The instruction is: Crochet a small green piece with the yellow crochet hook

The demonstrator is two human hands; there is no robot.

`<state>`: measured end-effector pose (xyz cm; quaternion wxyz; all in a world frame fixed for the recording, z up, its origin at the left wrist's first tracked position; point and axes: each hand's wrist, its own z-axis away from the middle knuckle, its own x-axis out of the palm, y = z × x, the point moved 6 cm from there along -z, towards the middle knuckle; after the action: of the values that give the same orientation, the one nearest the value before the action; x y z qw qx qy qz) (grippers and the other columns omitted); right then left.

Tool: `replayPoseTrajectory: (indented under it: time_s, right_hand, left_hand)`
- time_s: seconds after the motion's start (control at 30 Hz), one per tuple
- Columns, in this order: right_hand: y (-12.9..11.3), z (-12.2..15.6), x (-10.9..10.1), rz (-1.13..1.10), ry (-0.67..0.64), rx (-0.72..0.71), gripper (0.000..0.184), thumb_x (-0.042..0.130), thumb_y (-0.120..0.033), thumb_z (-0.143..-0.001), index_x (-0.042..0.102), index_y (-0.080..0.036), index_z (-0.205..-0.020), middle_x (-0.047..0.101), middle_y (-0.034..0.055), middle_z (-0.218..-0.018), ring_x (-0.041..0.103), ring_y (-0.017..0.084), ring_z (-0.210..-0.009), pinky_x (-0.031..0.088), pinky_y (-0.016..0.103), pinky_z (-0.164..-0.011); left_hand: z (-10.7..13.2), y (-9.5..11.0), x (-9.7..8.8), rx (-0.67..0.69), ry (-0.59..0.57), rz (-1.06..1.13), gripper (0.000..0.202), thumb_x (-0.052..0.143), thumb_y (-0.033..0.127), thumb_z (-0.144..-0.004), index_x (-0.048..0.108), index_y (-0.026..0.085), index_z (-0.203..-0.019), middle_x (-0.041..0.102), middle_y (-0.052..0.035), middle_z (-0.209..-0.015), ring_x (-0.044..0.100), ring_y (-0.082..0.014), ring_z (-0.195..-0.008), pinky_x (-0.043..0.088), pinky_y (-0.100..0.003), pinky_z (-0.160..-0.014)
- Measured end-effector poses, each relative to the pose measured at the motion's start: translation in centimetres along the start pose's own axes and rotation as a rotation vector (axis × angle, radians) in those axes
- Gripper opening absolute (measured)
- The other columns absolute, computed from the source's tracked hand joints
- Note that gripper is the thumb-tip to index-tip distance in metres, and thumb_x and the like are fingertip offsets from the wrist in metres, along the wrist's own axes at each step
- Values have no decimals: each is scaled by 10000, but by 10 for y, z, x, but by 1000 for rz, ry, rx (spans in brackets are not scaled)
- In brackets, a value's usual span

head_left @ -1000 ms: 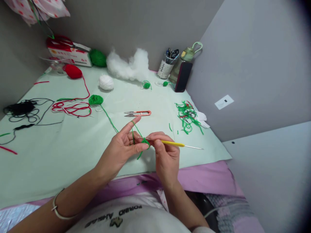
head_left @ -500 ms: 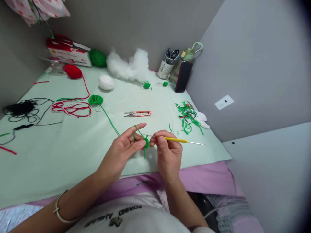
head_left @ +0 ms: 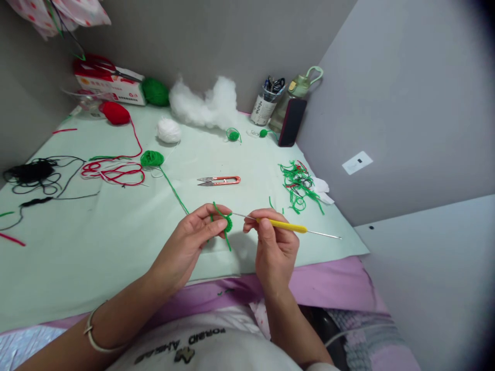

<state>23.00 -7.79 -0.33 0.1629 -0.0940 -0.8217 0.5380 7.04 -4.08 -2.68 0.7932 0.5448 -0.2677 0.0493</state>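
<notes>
Between the thumb and fingers of my left hand [head_left: 197,232] is a small green crochet piece [head_left: 229,223], with a short yarn tail hanging below it. Green yarn [head_left: 174,190] runs over my left fingers from a green yarn ball [head_left: 152,158] on the table. My right hand [head_left: 276,247] is closed round the yellow handle of a crochet hook [head_left: 288,225]. The hook's thin metal end points left and its tip meets the top of the green piece. Whether a loop sits on the tip is too small to tell.
Thread snips [head_left: 218,181] lie beyond my hands. Green yarn scraps [head_left: 299,185] are heaped at the right. White stuffing [head_left: 204,103], a white yarn ball [head_left: 169,131], a phone [head_left: 293,122] and a pen cup [head_left: 266,103] stand farther back. Black yarn [head_left: 33,172] lies left.
My right hand has moved right with the crochet hook, away from my left hand. The left index finger has curled in, and the green piece has shifted slightly left.
</notes>
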Motion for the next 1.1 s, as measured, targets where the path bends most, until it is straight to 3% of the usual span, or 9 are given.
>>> replayPoseTrajectory:
  time_s: [0.4,0.67,1.1]
  right_hand:
    - [-21,3,3,225,16,-218,211,595,-184,-1046,789,-264,-1022,720,6,-835,663,152,-763,553,314,-697]
    - [-23,4,7,199,-71,-195,210,598,-178,-1041,792,-257,-1021,737,10,-840,671,158,-776,557,316,-698]
    - [-23,4,6,233,-54,-182,204,602,-186,-1037,788,-267,-1011,727,11,-828,670,176,-780,542,338,-711]
  left_hand:
    - [1,-1,0,-26,12,45,115,862,288,-848,805,235,-933,659,22,-878,575,-122,-795,448,-243,-775]
    - [-1,-3,0,-30,-20,49,101,845,295,-881,797,251,-958,649,35,-880,574,-111,-803,447,-228,-779]
    - [0,2,3,-12,-3,24,95,851,285,-862,788,238,-915,634,32,-848,562,-121,-798,442,-239,-781]
